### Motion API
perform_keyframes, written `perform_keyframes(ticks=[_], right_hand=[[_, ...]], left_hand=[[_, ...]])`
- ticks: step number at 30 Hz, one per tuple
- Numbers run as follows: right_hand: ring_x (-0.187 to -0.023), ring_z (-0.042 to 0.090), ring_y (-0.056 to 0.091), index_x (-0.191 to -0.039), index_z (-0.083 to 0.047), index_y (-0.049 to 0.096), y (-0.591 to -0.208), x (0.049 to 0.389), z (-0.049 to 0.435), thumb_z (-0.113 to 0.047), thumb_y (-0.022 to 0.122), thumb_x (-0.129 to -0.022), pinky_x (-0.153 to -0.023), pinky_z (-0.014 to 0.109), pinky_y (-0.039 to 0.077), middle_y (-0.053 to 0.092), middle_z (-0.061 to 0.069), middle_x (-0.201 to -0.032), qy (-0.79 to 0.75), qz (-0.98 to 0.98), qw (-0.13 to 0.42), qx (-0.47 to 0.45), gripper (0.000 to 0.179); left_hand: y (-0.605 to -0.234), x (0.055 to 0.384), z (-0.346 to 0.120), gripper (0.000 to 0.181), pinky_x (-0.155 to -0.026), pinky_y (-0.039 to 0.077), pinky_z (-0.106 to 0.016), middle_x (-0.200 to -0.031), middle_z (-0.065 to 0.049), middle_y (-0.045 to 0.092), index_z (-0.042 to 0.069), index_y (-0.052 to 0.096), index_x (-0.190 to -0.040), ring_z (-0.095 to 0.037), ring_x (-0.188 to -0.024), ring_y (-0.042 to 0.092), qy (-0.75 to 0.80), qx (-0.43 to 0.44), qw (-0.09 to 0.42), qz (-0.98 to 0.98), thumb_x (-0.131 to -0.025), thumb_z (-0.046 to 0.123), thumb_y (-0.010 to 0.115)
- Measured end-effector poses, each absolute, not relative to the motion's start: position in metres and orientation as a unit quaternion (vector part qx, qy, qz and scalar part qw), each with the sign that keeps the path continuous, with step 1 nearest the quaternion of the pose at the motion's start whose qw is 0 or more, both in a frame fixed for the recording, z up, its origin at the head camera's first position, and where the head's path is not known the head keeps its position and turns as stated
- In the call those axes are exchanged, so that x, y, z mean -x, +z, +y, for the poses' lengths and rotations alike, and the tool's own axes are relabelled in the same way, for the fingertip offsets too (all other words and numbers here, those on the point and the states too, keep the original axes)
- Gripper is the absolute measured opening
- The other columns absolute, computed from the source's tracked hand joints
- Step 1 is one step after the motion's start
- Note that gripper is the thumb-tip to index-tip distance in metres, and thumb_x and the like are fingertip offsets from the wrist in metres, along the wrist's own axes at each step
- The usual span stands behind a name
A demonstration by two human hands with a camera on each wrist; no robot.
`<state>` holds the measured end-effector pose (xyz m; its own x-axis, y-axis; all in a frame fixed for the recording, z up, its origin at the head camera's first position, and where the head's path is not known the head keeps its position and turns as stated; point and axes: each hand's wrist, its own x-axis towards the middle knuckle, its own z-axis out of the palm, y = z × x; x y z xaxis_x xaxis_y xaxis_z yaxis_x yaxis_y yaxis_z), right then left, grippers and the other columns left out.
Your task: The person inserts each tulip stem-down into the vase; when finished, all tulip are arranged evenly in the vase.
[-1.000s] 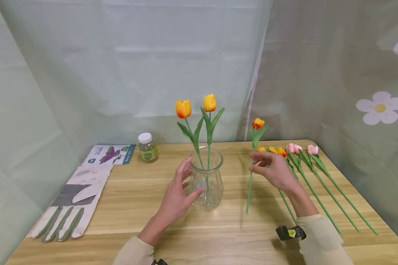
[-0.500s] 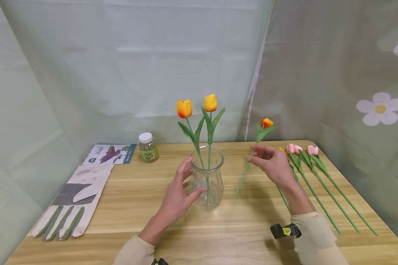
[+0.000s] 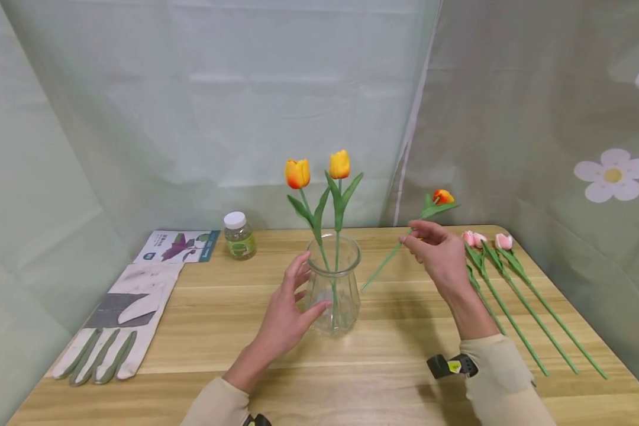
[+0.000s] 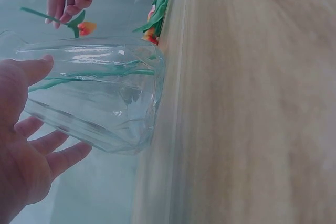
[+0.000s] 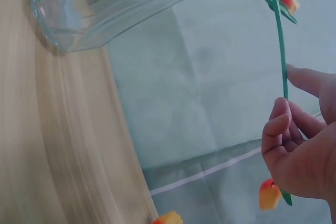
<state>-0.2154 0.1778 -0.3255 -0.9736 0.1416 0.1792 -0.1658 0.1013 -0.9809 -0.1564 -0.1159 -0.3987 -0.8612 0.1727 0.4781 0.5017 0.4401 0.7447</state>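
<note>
A clear glass vase (image 3: 346, 305) stands mid-table with two yellow-orange tulips (image 3: 297, 174) upright in it. My left hand (image 3: 284, 316) curves about the vase's left side, thumb across the front and fingers spread along the glass, also seen in the left wrist view. To the right of the vase, my right hand (image 3: 441, 251) pinches a third orange tulip (image 3: 389, 257) by the stem between thumb and fingers. That tulip slants, its bloom up to the right and its stem end low beside the vase. In the right wrist view its stem (image 5: 278, 22) passes the vase mouth.
Pink tulips (image 3: 503, 241) lie at the table's right, stems toward the front. Another yellow-orange bloom (image 5: 169, 217) shows low in the right wrist view. At left lie a glove (image 3: 133, 313) and a printed card (image 3: 176, 247), near a white-capped jar (image 3: 239, 236).
My right hand has shifted slightly up, and the tulip in it has tilted from near upright to slanting, its stem end swinging left toward the vase. The left hand has stayed at the vase.
</note>
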Motion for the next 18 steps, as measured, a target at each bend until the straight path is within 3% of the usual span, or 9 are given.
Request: perform_keyframes(ticks=[11, 18], right_hand=[[-0.062, 0.004, 0.054, -0.107, -0.012, 0.076, -0.316, 0.221, 0.168, -0.010, 0.085, -0.089, -0.050, 0.014, 0.044, 0.066, -0.004, -0.082, 0.718, -0.679, 0.155, 0.014, 0.021], [-0.058, 0.005, 0.054, -0.104, -0.010, 0.076, -0.306, 0.224, 0.161, -0.008, 0.087, -0.086, -0.046, 0.014, 0.043, 0.066, -0.003, -0.082, 0.725, -0.662, 0.189, 0.011, 0.021]], left_hand=[[-0.400, 0.157, -0.117, 0.100, -0.098, 0.061, -0.061, -0.154, -0.023, 0.054, 0.028, 0.023, -0.163, -0.047, -0.134, 0.061, -0.486, 0.203, 0.170, -0.833, -0.088, 0.009, 0.086], [-0.399, 0.157, -0.116, 0.097, -0.097, 0.061, -0.062, -0.154, -0.023, 0.054, 0.022, 0.024, -0.163, -0.047, -0.133, 0.062, -0.485, 0.205, 0.170, -0.833, -0.089, 0.009, 0.085]])
